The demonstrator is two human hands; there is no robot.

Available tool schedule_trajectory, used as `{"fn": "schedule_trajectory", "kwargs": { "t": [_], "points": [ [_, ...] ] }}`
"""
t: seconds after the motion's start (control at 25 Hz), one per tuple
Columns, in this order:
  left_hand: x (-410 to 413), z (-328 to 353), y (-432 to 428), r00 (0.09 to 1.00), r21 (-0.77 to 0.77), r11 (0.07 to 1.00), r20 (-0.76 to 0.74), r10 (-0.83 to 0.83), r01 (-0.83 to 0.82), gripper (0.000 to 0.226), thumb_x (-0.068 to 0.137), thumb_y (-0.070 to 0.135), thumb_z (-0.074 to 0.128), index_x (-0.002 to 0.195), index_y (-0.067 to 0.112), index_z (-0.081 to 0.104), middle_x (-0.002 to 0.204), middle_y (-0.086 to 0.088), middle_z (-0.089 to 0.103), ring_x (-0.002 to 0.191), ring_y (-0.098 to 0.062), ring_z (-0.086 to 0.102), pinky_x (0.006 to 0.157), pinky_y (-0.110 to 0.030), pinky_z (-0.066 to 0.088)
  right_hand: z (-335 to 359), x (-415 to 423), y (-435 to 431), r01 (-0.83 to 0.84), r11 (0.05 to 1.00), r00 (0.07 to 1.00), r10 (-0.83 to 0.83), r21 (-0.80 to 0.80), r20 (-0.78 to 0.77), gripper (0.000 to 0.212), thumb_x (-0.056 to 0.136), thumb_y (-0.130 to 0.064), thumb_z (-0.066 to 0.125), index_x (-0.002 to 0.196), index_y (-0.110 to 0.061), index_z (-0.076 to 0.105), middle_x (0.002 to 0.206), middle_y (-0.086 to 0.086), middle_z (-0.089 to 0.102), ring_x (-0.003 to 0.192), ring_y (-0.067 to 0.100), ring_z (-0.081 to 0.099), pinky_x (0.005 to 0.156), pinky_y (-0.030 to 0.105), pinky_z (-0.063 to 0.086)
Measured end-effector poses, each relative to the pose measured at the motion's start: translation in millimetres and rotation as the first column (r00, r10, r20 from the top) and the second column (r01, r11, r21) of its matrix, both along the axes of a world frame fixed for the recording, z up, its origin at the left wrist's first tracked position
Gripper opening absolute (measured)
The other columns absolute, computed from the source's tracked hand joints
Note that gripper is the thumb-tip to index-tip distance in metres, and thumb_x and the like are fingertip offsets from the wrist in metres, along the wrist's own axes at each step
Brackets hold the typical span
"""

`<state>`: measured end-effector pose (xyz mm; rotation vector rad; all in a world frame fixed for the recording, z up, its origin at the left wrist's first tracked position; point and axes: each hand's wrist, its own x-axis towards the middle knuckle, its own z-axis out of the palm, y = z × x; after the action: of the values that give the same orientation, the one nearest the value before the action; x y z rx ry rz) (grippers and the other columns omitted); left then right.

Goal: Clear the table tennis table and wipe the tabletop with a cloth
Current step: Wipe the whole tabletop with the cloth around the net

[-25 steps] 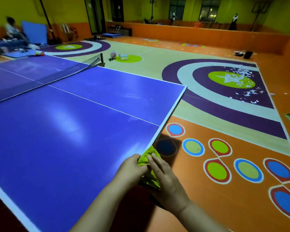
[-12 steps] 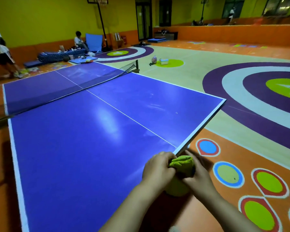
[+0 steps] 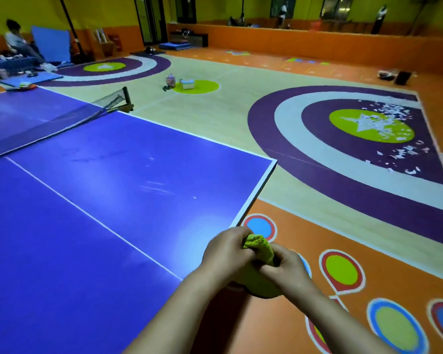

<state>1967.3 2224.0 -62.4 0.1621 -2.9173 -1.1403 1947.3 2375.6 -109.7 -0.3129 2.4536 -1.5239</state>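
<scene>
A bunched yellow-green cloth (image 3: 259,247) is held between both hands, just off the near end of the blue table tennis table (image 3: 92,200). My left hand (image 3: 226,252) grips the cloth from the left, fingers curled over its top. My right hand (image 3: 286,267) grips it from the right and below. More of the cloth hangs under the hands. The tabletop shows faint smears and a small white speck (image 3: 194,197) near its right edge. The net (image 3: 62,118) crosses the table at upper left.
A net clamp (image 3: 124,99) juts out at the table's right side. On the floor beyond lie a bag (image 3: 170,81) and a small box (image 3: 187,84). Torn paper scraps (image 3: 394,134) litter the star circle at right. A person (image 3: 18,44) sits at far left.
The view swung right and back left as my head turned. Both hands kept hold of the cloth and bunched it tighter, staying just off the table's near end.
</scene>
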Motion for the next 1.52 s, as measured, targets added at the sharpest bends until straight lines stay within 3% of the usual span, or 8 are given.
{"fn": "schedule_trajectory", "kwargs": {
  "t": [0.16, 0.28, 0.4, 0.68, 0.84, 1.08, 1.24, 1.52],
  "points": [
    [-87.7, -12.0, 31.6, 1.000, 0.141, 0.990, -0.006, 0.023, -0.022, 0.024, 0.061, 0.029, 0.046, 0.082, 0.021, 0.055, 0.074, 0.001, 0.060, 0.076, -0.020, 0.057, 0.064, -0.038, 0.048, -19.3, -74.8, 56.5, 0.080, 0.996, 0.992, -0.083, 0.031, 0.091, 0.033, 0.060, -0.023, 0.068, 0.092, -0.032, 0.066, 0.082, -0.007, 0.070, 0.077, 0.009, 0.064, 0.068, 0.029, 0.051],
    [-162.2, -25.8, 51.7, 0.998, 0.242, 0.969, 0.029, 0.047, -0.053, 0.027, 0.058, 0.027, 0.044, 0.081, 0.031, 0.056, 0.074, 0.005, 0.063, 0.078, -0.018, 0.059, 0.066, -0.036, 0.049, -45.1, -146.0, 92.9, 0.095, 0.990, 0.985, -0.108, 0.101, 0.133, 0.018, 0.070, -0.010, 0.074, 0.083, -0.015, 0.063, 0.069, -0.002, 0.061, 0.064, 0.011, 0.053, 0.060, 0.030, 0.041],
    [-243.3, -39.3, 71.7, 0.994, 0.298, 0.949, 0.048, 0.096, -0.106, 0.016, 0.066, 0.023, 0.052, 0.077, 0.032, 0.059, 0.073, 0.009, 0.064, 0.078, -0.013, 0.061, 0.067, -0.032, 0.049, -61.9, -229.1, 124.0, 0.111, 0.989, 0.979, -0.126, 0.099, 0.161, 0.017, 0.072, -0.006, 0.076, 0.072, -0.010, 0.059, 0.059, -0.010, 0.054, 0.055, 0.003, 0.046, 0.057, 0.027, 0.036],
    [-420.1, -49.1, 100.8, 0.933, 0.330, 0.876, 0.043, 0.358, -0.351, 0.015, 0.078, 0.016, 0.067, 0.068, 0.023, 0.059, 0.066, 0.003, 0.059, 0.066, -0.018, 0.057, 0.059, -0.032, 0.043, -26.3, -449.7, 177.3, 0.082, 0.997, 0.987, -0.081, -0.005, 0.141, 0.016, 0.072, 0.003, 0.076, 0.078, -0.006, 0.063, 0.067, 0.002, 0.057, 0.058, 0.009, 0.050, 0.052, 0.020, 0.037],
    [-488.2, -65.1, 95.7, 0.881, 0.310, 0.827, 0.095, 0.463, -0.468, 0.008, 0.078, 0.015, 0.068, 0.075, 0.017, 0.061, 0.069, -0.004, 0.062, 0.070, -0.024, 0.059, 0.065, -0.036, 0.047, -29.9, -543.9, 167.5, 0.015, 1.000, 0.988, -0.013, -0.010, 0.154, 0.015, 0.072, 0.009, 0.072, 0.082, 0.003, 0.062, 0.068, 0.007, 0.054, 0.053, 0.002, 0.046, 0.050, 0.019, 0.035],
    [-628.3, -80.5, 66.3, 0.847, 0.341, 0.783, 0.089, 0.524, -0.520, 0.013, 0.074, 0.025, 0.069, 0.066, 0.025, 0.058, 0.062, 0.004, 0.061, 0.062, -0.015, 0.057, 0.060, -0.032, 0.045, -38.5, -685.3, 130.8, -0.040, 0.998, 0.972, 0.053, -0.057, 0.230, 0.020, 0.076, 0.008, 0.069, 0.076, -0.006, 0.055, 0.066, 0.006, 0.051, 0.058, 0.010, 0.047, 0.050, 0.022, 0.034],
    [-725.7, -76.9, 36.9, 0.848, 0.367, 0.771, 0.113, 0.518, -0.520, 0.016, 0.065, 0.038, 0.064, 0.074, 0.025, 0.063, 0.074, 0.006, 0.068, 0.073, -0.016, 0.065, 0.069, -0.037, 0.052, -18.3, -787.0, 102.6, -0.089, 0.996, 0.970, 0.093, -0.028, 0.225, 0.023, 0.078, 0.011, 0.067, 0.074, -0.006, 0.053, 0.061, 0.001, 0.049, 0.047, 0.000, 0.045, 0.046, 0.014, 0.033],
    [-825.3, -76.3, -23.7, 0.785, 0.270, 0.742, 0.112, 0.609, -0.614, 0.010, 0.077, 0.025, 0.069, 0.076, 0.021, 0.059, 0.069, 0.004, 0.062, 0.068, -0.014, 0.059, 0.062, -0.032, 0.045, -20.4, -915.0, 40.5, -0.281, 0.959, 0.926, 0.261, 0.035, 0.271, 0.014, 0.080, 0.004, 0.068, 0.078, -0.006, 0.058, 0.063, -0.002, 0.051, 0.051, 0.001, 0.045, 0.048, 0.014, 0.033]
  ]
}}
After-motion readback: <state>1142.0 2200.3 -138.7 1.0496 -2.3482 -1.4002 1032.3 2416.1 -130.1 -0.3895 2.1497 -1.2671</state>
